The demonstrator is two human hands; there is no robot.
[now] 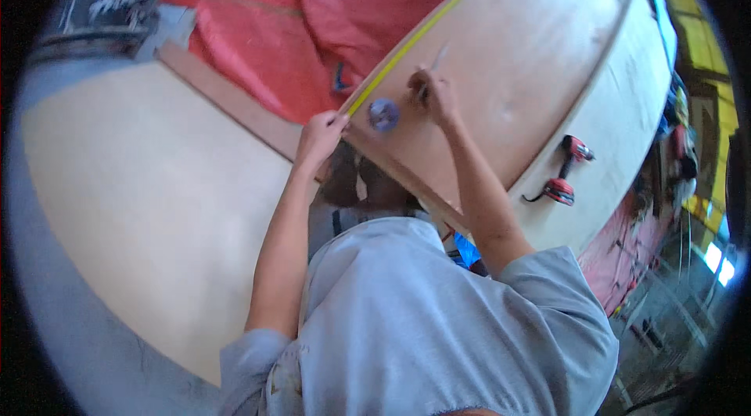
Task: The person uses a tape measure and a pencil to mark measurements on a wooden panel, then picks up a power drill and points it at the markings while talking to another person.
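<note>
My left hand (322, 134) is closed on the near end of a yellow tape measure (415, 39), at the corner of a large curved wooden panel (508, 48). The tape lies along the panel's left edge and runs away from me. Over the panel, my right hand (434, 95) is closed on a thin, pale pencil-like stick (442, 54); motion blurs it. Between my hands a small round bluish tub (383, 114) sits on the panel, its contents too blurred to name. To the right, a red and black cordless drill (569, 167) lies on a paler wooden surface.
A broad pale wooden sheet (156, 205) spreads out to my left, with a narrow board (227, 103) along its far edge. Red sheeting (250, 40) hangs in folds beyond. Yellow structures (704, 48) and clutter stand at the far right.
</note>
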